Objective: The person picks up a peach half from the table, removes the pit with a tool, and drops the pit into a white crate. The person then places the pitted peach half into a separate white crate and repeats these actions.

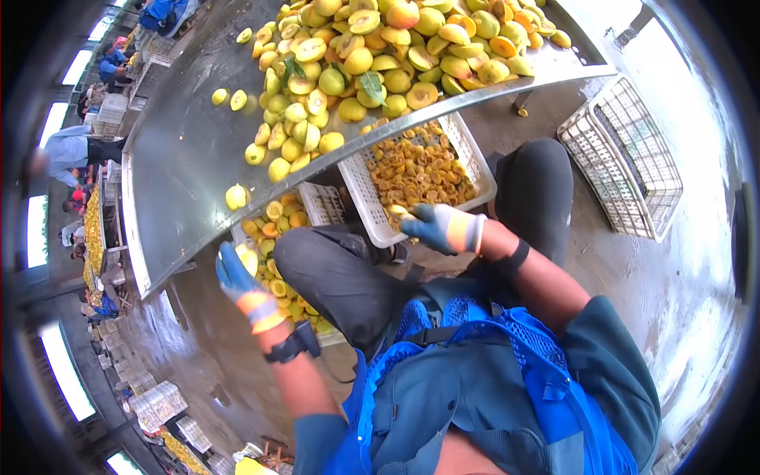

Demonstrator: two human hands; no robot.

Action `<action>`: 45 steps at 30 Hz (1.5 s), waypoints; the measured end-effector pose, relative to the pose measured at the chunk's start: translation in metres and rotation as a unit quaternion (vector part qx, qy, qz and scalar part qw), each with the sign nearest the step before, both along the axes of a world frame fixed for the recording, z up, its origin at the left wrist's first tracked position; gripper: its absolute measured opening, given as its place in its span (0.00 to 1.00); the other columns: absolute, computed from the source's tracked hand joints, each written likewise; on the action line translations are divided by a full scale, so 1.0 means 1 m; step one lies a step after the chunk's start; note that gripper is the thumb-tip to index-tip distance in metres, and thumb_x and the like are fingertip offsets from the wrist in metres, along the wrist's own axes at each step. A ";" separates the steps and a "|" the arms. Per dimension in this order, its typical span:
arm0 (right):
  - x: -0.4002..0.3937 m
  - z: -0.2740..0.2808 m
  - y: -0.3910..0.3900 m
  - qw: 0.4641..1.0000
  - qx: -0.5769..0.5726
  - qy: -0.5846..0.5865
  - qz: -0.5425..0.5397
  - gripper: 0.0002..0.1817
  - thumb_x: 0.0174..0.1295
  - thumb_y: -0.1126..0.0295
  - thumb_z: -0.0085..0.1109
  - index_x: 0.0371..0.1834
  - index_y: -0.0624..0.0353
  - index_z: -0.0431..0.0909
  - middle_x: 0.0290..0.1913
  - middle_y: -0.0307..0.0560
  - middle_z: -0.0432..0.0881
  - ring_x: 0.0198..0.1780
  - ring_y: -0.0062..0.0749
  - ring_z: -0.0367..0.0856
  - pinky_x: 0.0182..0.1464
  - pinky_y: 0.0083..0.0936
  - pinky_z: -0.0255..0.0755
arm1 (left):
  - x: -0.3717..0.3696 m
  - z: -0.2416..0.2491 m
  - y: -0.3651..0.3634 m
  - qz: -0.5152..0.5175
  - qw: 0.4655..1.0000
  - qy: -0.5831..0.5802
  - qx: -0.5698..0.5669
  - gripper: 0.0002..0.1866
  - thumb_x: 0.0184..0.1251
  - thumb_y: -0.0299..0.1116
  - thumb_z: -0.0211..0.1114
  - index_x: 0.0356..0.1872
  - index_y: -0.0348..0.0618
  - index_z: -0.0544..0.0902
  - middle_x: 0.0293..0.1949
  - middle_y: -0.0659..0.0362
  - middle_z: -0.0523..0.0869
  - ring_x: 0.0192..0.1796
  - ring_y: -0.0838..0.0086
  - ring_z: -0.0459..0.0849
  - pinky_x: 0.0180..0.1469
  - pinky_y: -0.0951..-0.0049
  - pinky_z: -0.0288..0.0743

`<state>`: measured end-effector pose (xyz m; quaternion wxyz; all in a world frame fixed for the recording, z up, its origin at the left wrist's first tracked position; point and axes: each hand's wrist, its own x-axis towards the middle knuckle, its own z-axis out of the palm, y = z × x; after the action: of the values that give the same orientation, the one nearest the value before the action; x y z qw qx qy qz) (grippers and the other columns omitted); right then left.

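My left hand (pixel 239 275), in a blue and orange work glove, is closed around a pale yellow fruit half (pixel 247 258). It is over the left edge of a crate of halved fruit (pixel 299 305) beside my knee. My right hand (pixel 437 229), gloved the same way, pinches a small yellow fruit piece (pixel 399 211) at the near part of a white crate (pixel 484 192). Small orange-brown fruit pieces (pixel 419 174) fill that crate. Beyond both hands, a pile of yellow-green fruit (pixel 380 55), many cut in half, lies on the metal table (pixel 186 158).
The table's raised metal rim (pixel 380 142) runs across in front of me, above the crates. An upright white crate (pixel 629 162) stands on the wet floor at right. My knees flank the crate of small pieces. People (pixel 67 154) and stacked crates (pixel 158 405) are at far left.
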<state>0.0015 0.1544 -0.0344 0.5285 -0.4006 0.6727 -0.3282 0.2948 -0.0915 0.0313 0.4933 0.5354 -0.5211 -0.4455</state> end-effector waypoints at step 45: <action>0.012 0.049 -0.009 0.911 -0.216 -0.182 -0.301 0.17 0.74 0.62 0.66 0.54 0.64 0.79 0.35 0.41 0.85 0.35 0.24 0.81 0.37 0.31 0.77 | -0.191 -0.027 0.142 -0.296 0.870 0.324 0.226 0.25 0.88 0.50 0.45 0.66 0.40 0.74 0.56 0.54 0.84 0.57 0.68 0.84 0.65 0.64 0.79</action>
<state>0.0131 0.1457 0.0143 0.4184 -0.2172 0.5663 -0.6761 0.1036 0.0504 0.0044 0.3452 0.2788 -0.3513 -0.8245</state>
